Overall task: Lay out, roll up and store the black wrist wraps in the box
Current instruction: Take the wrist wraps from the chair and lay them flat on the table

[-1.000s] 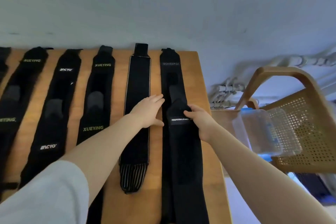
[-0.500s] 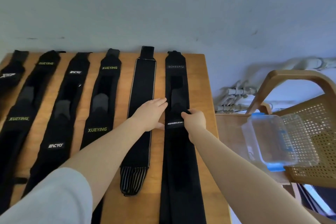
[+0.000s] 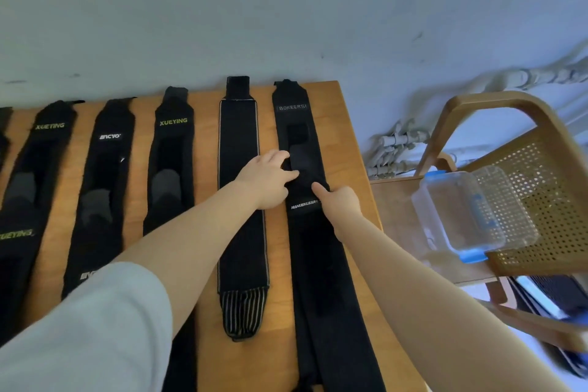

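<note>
Several black wrist wraps lie flat side by side on the wooden table (image 3: 346, 149). The rightmost wrap (image 3: 294, 111), labelled BOKEERSI, is overlapped by a second black wrap (image 3: 321, 280) labelled MANUEKLEAR that runs toward me. My left hand (image 3: 265, 181) reaches over the striped-end wrap (image 3: 241, 232) and pinches the left edge of the overlapping part between fingers and thumb. My right hand (image 3: 339, 202) presses one straight finger on that wrap's right edge, its other fingers curled. The clear box (image 3: 458, 210) with blue clips sits on the chair to the right.
A wicker-back wooden chair (image 3: 534, 188) stands right of the table, close to its edge. The wall runs directly behind the table, with pipes (image 3: 394, 143) low at the right. Other wraps, such as the XUEYING wrap (image 3: 173, 149), fill the table's left part.
Both hands slid farther up the rightmost wraps. My left hand moved from beside the wrap onto its edge. My right hand changed from gripping the wrap's end to pressing with one finger.
</note>
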The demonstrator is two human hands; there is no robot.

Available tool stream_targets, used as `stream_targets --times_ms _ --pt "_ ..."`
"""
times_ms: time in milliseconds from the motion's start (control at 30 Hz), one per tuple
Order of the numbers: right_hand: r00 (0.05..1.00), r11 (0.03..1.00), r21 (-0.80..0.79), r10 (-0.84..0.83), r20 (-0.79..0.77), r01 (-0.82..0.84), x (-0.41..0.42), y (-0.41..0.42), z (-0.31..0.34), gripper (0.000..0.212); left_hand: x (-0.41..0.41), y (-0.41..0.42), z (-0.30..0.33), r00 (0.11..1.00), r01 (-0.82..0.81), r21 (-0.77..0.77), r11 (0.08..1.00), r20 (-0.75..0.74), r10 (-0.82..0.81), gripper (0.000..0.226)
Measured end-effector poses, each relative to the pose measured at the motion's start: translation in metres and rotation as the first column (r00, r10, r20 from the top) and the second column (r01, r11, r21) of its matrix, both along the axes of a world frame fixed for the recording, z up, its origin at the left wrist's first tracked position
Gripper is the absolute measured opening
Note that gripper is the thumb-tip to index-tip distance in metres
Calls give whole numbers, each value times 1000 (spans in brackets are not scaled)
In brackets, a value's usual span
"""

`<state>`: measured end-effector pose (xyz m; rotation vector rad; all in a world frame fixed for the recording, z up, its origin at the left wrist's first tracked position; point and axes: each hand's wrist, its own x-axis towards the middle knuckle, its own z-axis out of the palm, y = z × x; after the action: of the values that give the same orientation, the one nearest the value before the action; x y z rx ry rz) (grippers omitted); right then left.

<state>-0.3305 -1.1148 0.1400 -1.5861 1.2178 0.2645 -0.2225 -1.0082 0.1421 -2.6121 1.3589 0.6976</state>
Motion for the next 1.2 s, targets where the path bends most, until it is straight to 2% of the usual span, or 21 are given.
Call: stream_targets --times_ms 100,167,233,333,500,567,633,767,933,1000,1033,1100,1167,1200 --pt "997 989 149 24 -67 -14 -40 3 11 49 0 3 -1 998 65 -5 998 -12 -65 50" --pt "993 961 270 83 -81 -58 -67 11 21 41 2 2 2 996 87 -15 996 -33 -87 48" --pt "991 937 345 98 -93 -60 -87 21 27 44 3 1 6 996 73 -5 997 -54 -73 50" --pt "987 950 307 100 -129 -56 -105 38 27 51 -3 2 4 998 67 34 997 -23 -66 64" --pt "990 941 323 -71 -118 106 -107 53 30 50 -16 1 -4 1000 23 31 999 17 -23 93" --pt "989 966 255 -11 -145 48 -102 62 23 51 -17 2 -7 999 20 32 999 27 -21 101" --pt "980 993 111 65 -191 -44 -100 70 14 53 -20 2 -12 999 16 21 1000 40 -17 105" --pt "962 977 -183 59 -266 -110 -106 82 6 46 -25 2 -18 998 -2 -5 1000 56 2 105" --pt "921 928 -312 73 -383 -203 -115 86 3 47 -31 0 -19 990 -37 16 999 134 35 104" --pt "921 925 -318 77 -383 -209 -118 85 0 50 -40 3 -18 979 -75 -26 997 189 78 102" --pt "924 924 -322 76 -374 -207 -120 86 -1 50 -49 7 -17 973 -68 -94 993 213 86 95" --pt "933 917 -344 72 -353 -201 -122 88 -4 50 -71 23 -14 975 45 -311 949 220 26 69" --pt "934 902 -372 84 -348 -220 -124 89 -6 49 -97 47 -9 986 148 -468 871 133 -96 43" --pt "935 894 -383 95 -342 -231 -124 88 -6 50 -107 59 -7 986 165 -491 855 78 -145 38"
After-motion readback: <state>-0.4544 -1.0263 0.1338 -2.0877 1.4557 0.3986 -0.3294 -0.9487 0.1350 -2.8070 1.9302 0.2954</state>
